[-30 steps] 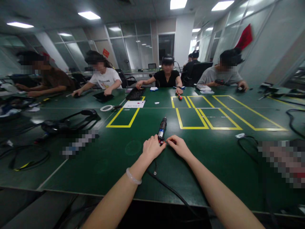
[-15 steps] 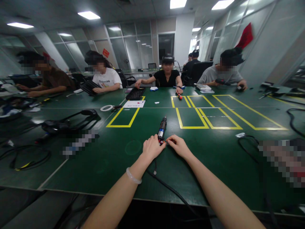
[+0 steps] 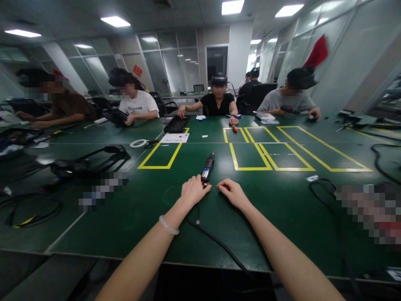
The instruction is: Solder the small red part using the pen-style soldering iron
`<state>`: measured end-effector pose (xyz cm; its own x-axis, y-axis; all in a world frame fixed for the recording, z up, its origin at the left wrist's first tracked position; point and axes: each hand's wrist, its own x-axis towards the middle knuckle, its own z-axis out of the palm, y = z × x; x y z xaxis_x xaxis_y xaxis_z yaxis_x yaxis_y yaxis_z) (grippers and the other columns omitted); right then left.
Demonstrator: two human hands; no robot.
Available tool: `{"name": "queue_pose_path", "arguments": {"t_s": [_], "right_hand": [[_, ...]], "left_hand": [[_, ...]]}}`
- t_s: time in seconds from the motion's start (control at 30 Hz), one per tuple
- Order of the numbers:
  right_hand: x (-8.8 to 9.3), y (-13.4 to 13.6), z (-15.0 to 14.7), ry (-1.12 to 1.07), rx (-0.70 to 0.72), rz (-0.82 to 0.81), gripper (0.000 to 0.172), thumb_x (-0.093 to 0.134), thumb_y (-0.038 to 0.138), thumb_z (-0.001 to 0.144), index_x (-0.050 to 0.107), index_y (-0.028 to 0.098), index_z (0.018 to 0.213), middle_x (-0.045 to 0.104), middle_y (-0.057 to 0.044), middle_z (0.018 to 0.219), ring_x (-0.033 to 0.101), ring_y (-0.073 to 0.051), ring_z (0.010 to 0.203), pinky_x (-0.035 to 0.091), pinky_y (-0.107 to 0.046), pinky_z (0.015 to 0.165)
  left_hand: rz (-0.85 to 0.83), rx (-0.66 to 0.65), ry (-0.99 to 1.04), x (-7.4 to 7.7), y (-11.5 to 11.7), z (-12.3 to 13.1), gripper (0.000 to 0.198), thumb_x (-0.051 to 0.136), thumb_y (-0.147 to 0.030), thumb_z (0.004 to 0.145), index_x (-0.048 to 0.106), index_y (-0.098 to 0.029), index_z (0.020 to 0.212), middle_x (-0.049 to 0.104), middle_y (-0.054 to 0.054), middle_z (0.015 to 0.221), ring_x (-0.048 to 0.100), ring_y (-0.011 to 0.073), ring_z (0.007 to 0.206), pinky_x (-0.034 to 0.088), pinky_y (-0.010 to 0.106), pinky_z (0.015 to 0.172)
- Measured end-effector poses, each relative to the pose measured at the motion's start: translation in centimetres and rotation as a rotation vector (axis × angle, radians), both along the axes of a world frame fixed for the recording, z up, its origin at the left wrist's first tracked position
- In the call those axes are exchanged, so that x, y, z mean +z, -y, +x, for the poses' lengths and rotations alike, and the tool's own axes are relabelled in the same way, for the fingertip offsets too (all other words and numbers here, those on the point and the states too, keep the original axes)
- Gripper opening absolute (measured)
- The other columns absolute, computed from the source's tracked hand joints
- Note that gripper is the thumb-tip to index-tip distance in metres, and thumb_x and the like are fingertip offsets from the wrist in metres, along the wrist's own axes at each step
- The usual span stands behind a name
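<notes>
Gripping a tool (image 3: 207,168) mid-frame, our left hand (image 3: 193,190) neighbours our unclenched right hand (image 3: 234,194); upper-centre, a black tray (image 3: 176,124) has unclear contents.

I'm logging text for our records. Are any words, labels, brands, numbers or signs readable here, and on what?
No text can be read with certainty.
White T-shirt: lettering across the chest, too blurred.
Paper sheet on the table: print too small.
Tool at the left hand: any marking too small.
Red sign at the back: marks too small.
Red banner: any marks unclear.
</notes>
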<state>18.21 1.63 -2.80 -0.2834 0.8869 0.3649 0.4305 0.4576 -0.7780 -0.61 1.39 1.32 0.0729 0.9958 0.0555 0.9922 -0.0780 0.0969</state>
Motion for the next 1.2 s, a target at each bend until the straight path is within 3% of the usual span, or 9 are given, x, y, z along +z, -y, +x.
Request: {"name": "queue_pose_path", "arguments": {"t_s": [0.5,1.03,1.2], "right_hand": [[0.1,0.1,0.1,-0.011,-0.004,-0.025,0.015,0.052,0.023,0.086,0.066,0.018,0.087,0.061,-0.002,0.078,0.054,-0.014,0.068,0.041,-0.025,0.064],[0.2,0.2,0.2,-0.017,0.011,-0.028,0.014,0.053,0.023,0.085,0.066,0.018,0.087,0.061,-0.002,0.078,0.054,-0.014,0.068,0.041,-0.025,0.064],[0.0,0.1,0.2,-0.007,0.012,-0.021,0.014,0.053,0.023,0.086,0.066,0.018,0.087,0.061,-0.002,0.078,0.054,-0.013,0.068,0.041,-0.024,0.064]], "left_hand": [[-0.065,0.126,-0.036,0.9,-1.5,-7.7,0.066,0.03,-0.068,0.081,0.05,-0.017,0.117,0.061,0.015,0.109,0.06,0.03,0.098,0.045,0.037,0.078],[-0.121,0.294,-0.093,1.5,-0.5,-18.2,0.075,0.026,-0.071,0.079,0.045,-0.018,0.128,0.058,0.018,0.113,0.058,0.0355,0.1,0.045,0.045,0.077],[-0.016,0.316,-0.159,1.6,0.4,-19.0,0.073,0.027,-0.071,0.079,0.049,-0.018,0.125,0.054,0.018,0.114,0.053,0.0366,0.104,0.046,0.042,0.075]]}}
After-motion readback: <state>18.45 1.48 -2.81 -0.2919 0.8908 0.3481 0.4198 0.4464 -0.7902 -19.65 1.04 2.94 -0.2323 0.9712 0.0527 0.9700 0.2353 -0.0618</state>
